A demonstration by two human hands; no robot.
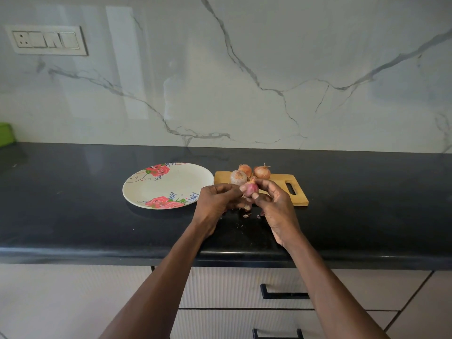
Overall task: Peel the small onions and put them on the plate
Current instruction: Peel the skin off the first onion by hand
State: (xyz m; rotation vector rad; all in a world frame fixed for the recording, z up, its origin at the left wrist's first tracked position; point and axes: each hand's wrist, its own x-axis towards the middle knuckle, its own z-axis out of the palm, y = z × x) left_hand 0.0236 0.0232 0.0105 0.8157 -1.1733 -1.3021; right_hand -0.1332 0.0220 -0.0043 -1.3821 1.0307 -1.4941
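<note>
A small pink onion (250,188), partly peeled, is held between both hands above the counter, in front of the wooden cutting board (297,192). My right hand (274,204) grips it from the right with thumb and fingers. The fingertips of my left hand (217,201) pinch at its left side. Three unpeeled brown onions (261,172) sit on the board behind my hands. A white plate with red roses (168,185) lies to the left of the board, with nothing on it.
Bits of onion skin (245,215) lie on the black counter (73,204) under my hands. A green object (6,134) stands at the far left by the marble wall. Drawers with black handles (283,293) are below the counter edge.
</note>
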